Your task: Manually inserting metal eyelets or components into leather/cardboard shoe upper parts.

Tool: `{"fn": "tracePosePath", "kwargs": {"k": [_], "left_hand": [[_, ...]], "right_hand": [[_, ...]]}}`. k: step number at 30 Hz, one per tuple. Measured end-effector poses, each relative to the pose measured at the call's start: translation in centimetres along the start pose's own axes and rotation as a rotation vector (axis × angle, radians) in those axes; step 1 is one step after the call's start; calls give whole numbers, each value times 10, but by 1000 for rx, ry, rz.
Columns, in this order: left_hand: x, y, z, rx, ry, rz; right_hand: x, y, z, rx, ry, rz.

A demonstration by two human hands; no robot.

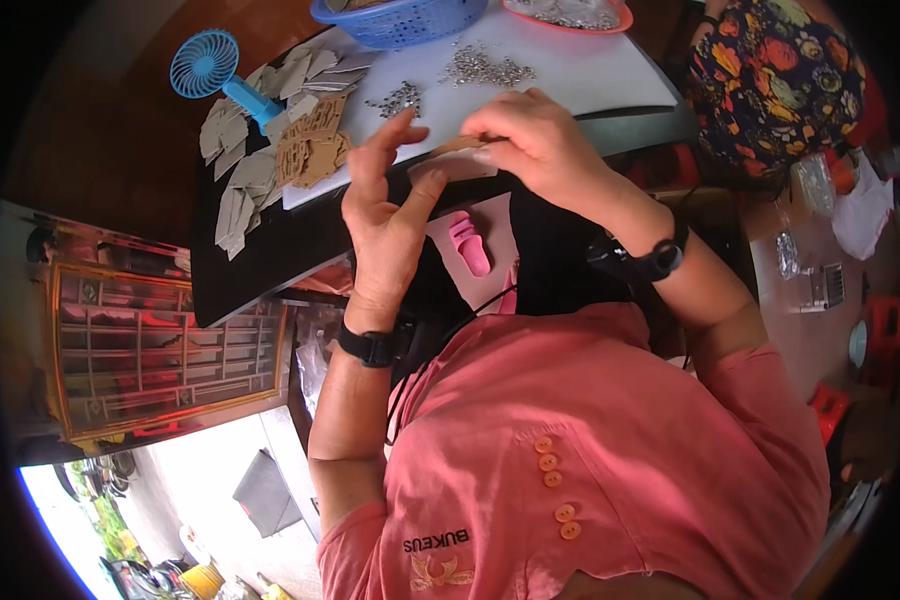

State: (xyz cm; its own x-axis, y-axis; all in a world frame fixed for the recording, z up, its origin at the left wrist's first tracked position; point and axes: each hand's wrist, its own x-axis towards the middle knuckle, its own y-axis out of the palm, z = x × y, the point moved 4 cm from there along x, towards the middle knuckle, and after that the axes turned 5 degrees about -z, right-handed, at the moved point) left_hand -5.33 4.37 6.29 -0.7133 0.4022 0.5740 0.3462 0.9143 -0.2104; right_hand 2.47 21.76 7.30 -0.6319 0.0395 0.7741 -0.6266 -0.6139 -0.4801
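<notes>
My right hand pinches a small pale card over the table's near edge, and a strip of brown card shows along its top. My left hand is at the card's left end, its fingers spread and its thumb at the card's edge. Just beyond my hands, two heaps of small shiny metal pieces lie on a white sheet: a smaller heap and a larger heap. Left of my left hand is a pile of brown cut cards, beside many grey-white cards.
A blue handheld fan lies among the cards. A blue basket and a red tray stand at the table's far side. At the right is a person in a floral garment. A pink sandal shows below the table.
</notes>
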Motion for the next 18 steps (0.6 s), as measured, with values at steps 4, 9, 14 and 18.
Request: {"fn": "tracePosePath", "kwargs": {"k": [4,9,14,18], "left_hand": [[-3,14,22,61,-18,125],[-2,20,16,186,27,130],[-4,30,12,265,131,174],[-3,28,14,169,42,170]], "right_hand": [[-16,14,-3,-73,22,6],[-29,6,-17,-43,128,-40],[-24,18,-18,-30,103,-124],[-25,15,-22,0,168,-128]]}}
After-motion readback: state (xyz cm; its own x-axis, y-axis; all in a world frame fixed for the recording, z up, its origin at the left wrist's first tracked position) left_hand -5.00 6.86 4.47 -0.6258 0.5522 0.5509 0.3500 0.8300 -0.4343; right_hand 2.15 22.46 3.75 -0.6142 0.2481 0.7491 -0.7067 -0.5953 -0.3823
